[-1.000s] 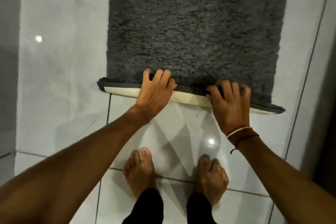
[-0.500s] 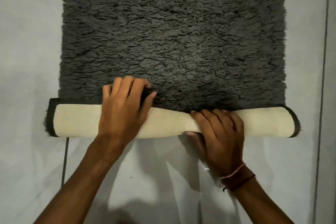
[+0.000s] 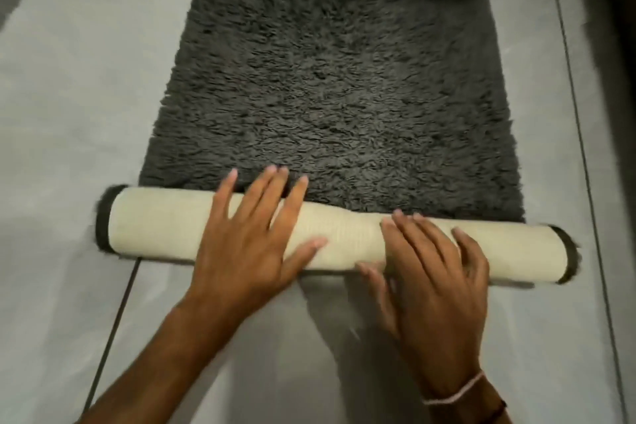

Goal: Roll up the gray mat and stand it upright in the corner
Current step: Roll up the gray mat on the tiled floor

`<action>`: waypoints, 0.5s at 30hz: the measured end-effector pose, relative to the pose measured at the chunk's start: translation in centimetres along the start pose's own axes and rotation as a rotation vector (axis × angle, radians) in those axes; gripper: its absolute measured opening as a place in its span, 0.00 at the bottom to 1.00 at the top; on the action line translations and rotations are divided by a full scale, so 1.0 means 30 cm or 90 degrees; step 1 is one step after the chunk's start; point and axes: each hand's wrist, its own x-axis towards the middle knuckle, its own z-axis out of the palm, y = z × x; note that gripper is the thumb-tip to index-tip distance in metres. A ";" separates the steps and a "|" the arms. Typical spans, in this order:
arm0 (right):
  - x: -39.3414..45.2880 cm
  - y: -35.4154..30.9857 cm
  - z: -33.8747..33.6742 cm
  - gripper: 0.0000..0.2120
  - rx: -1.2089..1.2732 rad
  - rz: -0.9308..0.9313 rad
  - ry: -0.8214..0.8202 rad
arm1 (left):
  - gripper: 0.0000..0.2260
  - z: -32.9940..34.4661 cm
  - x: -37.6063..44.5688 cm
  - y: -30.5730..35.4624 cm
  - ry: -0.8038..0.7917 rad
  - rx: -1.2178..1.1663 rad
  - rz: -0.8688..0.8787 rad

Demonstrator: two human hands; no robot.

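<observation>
The gray shaggy mat [image 3: 330, 86] lies flat on the tiled floor, stretching away from me. Its near end is rolled into a tube [image 3: 158, 227] that shows the cream backing, with dark pile at both ends. My left hand [image 3: 247, 237] rests flat on top of the roll left of centre, fingers spread and reaching over onto the pile. My right hand [image 3: 437, 268] lies on the roll right of centre, fingers apart, thumb at the roll's near side. Both palms press on the roll without closing around it.
Pale glossy floor tiles [image 3: 69, 113] surround the mat. One dark grout line [image 3: 117, 313] runs toward me at the left, another [image 3: 585, 148] runs along the right. A darker strip borders the far right edge. My right wrist carries thin bracelets [image 3: 454, 392].
The roll has grown thicker and moved farther up the mat. My fingers, earlier curled over the mat's edge and roll, now lie spread flat on top. My feet have left the view.
</observation>
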 end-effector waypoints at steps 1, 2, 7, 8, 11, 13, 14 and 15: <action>-0.001 -0.002 0.000 0.32 -0.017 -0.002 -0.036 | 0.34 -0.017 0.046 -0.007 -0.013 -0.001 -0.008; 0.016 0.002 0.004 0.38 -0.029 -0.010 -0.071 | 0.34 -0.037 0.085 -0.014 -0.017 -0.002 -0.015; 0.311 0.039 0.016 0.43 -0.044 0.005 -0.194 | 0.28 -0.092 0.069 -0.020 0.195 -0.034 -0.038; 0.384 0.051 0.007 0.42 -0.019 0.005 -0.196 | 0.30 -0.089 0.042 -0.017 0.200 -0.031 -0.031; 0.485 0.102 -0.039 0.38 0.126 -0.015 -0.126 | 0.39 -0.060 0.035 -0.045 0.087 0.039 0.006; 0.463 0.134 -0.056 0.40 0.098 -0.064 -0.091 | 0.45 -0.058 0.112 -0.089 0.034 0.077 0.022; 0.440 0.148 -0.050 0.43 0.045 -0.086 -0.128 | 0.46 -0.056 0.164 -0.106 0.018 0.087 0.024; 0.432 0.152 -0.034 0.48 -0.017 -0.103 -0.182 | 0.47 -0.057 0.225 -0.127 0.008 0.099 0.020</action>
